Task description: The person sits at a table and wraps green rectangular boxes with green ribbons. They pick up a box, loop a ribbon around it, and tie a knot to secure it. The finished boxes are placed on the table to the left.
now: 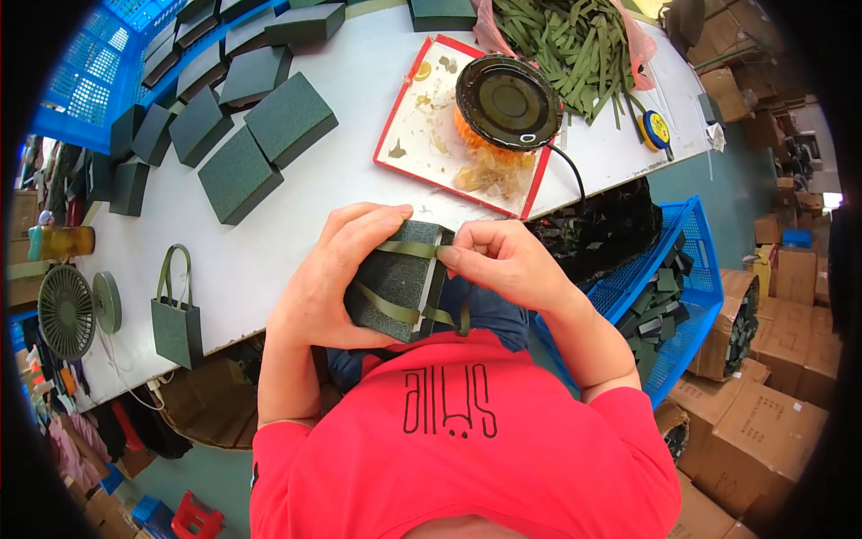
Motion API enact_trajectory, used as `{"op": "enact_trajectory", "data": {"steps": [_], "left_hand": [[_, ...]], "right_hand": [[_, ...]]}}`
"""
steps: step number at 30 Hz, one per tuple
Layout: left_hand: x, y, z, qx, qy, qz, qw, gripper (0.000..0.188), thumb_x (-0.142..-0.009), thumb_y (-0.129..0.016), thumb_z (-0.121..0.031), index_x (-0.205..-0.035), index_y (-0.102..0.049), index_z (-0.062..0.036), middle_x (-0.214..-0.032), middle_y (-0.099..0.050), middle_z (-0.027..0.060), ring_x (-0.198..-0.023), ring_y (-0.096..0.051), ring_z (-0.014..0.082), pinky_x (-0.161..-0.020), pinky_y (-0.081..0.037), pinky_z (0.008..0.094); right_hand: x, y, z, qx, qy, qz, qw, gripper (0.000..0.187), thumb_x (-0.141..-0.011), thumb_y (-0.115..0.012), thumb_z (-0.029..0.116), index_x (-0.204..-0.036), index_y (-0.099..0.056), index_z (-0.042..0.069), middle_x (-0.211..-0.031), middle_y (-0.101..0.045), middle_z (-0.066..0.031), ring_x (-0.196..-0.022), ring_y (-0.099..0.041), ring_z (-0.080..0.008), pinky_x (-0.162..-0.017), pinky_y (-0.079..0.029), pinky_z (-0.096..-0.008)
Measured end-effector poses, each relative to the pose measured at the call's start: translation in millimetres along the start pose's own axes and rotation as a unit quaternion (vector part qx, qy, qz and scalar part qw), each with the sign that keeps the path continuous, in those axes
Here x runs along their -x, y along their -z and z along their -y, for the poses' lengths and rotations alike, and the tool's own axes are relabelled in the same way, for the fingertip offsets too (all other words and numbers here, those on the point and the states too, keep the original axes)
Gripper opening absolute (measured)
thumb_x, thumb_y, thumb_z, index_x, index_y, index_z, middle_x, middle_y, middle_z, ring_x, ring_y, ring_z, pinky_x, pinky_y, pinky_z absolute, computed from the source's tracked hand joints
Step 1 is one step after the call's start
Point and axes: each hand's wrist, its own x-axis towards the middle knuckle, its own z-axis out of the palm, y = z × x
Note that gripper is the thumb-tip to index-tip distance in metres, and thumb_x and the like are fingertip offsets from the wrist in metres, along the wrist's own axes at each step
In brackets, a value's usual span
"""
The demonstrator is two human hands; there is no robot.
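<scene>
Close in front of me, my left hand (337, 274) is wrapped around a small dark green gift bag (395, 280), thumb on the near side and fingers on the far side. Two olive green ribbons (388, 305) lie across the bag's face and run over its open, pale edge. With thumb and forefinger together, my right hand (498, 260) pinches the farther ribbon at that edge. The nearer ribbon's end hangs loose over the rim. A finished-looking gift bag (177, 328) with a ribbon handle stands at the table's left edge.
A black round pot (509, 101) stands on a red-edged tray (395, 126) with amber residue. Cut ribbons (575, 54) fill a pink bag beside a tape measure (655, 130). Several dark green bags (292, 117) lie far left. A blue crate (691, 296) is at right, a fan (67, 310) at left.
</scene>
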Motion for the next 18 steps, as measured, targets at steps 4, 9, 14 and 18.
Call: {"op": "enact_trajectory", "data": {"steps": [4, 9, 14, 18], "left_hand": [[1, 2, -1, -0.018, -0.005, 0.023, 1.000, 0.102, -0.051, -0.090, -0.016, -0.142, -0.045, -0.0047, -0.139, -0.056, 0.0186, -0.124, -0.051, 0.0396, -0.101, -0.045, 0.0475], [-3, 3, -2, -0.064, -0.025, 0.046, 0.997, 0.099, -0.052, -0.088, -0.014, -0.141, -0.045, -0.0054, -0.135, -0.058, 0.0190, -0.122, -0.052, 0.0405, -0.100, -0.046, 0.0476], [0, 3, 2, -0.072, 0.003, 0.038, 0.997, 0.101, -0.050, -0.088, -0.012, -0.141, -0.045, -0.0048, -0.136, -0.058, 0.0187, -0.123, -0.052, 0.0398, -0.101, -0.045, 0.0468], [3, 4, 5, -0.047, 0.003, 0.021, 0.999, 0.103, -0.050, -0.088, -0.012, -0.142, -0.044, -0.0031, -0.136, -0.057, 0.0187, -0.125, -0.051, 0.0389, -0.102, -0.044, 0.0467]], "right_hand": [[-4, 2, -4, 0.056, -0.022, 0.008, 0.998, 0.027, -0.096, -0.065, 0.019, -0.074, -0.062, 0.002, -0.066, -0.059, 0.0032, -0.061, -0.050, -0.0021, -0.055, -0.038, -0.0212], [-8, 4, -17, 0.046, -0.020, 0.001, 0.999, 0.028, -0.095, -0.063, 0.020, -0.074, -0.063, 0.001, -0.068, -0.063, -0.0008, -0.064, -0.058, -0.0059, -0.059, -0.044, -0.0232], [-10, 7, -17, 0.006, 0.004, 0.034, 0.999, 0.025, -0.099, -0.061, 0.022, -0.091, -0.072, 0.000, -0.079, -0.068, 0.0001, -0.065, -0.056, -0.0051, -0.058, -0.043, -0.0217], [-2, 14, -11, 0.001, 0.002, -0.050, 0.999, 0.031, -0.102, -0.061, 0.025, -0.102, -0.073, -0.003, -0.092, -0.073, -0.0048, -0.087, -0.064, -0.0078, -0.078, -0.051, -0.0243]]}}
